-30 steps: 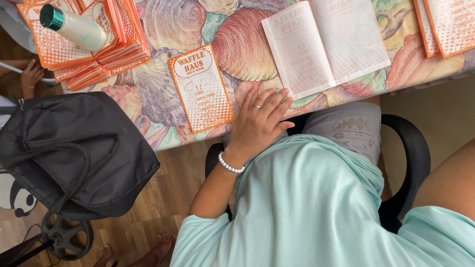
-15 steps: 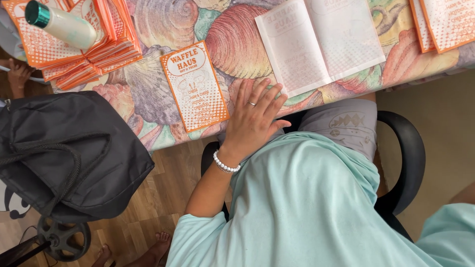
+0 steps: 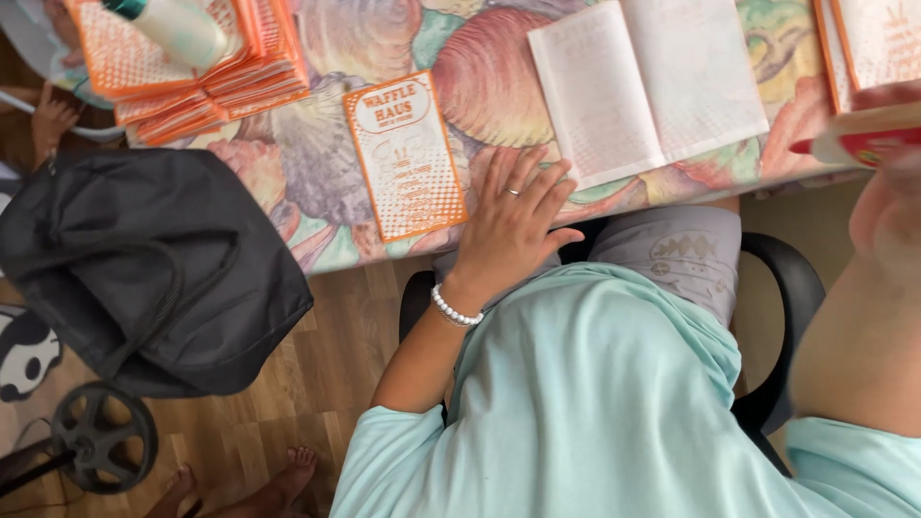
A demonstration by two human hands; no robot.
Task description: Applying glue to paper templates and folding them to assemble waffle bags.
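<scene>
Worktop [image 3: 317, 182]: I see a shell-patterned cloth; wooden floor below, black bag [image 3: 144, 269] beside my chair.
Open book [image 3: 648, 86]: lies flat, just right of my left fingertips.
Left hand [image 3: 513, 225]: spread wide and flat on the worktop edge, holding nothing.
Orange booklet [image 3: 406, 155]: just beside that hand.
Right hand [image 3: 887, 206]: blurred; grip, I cannot tell.
Risk: I judge a sliding palm could drag the cloth and shift the booklet.

Mint shirt — ring, pearl bracelet [image 3: 454, 310]
</scene>
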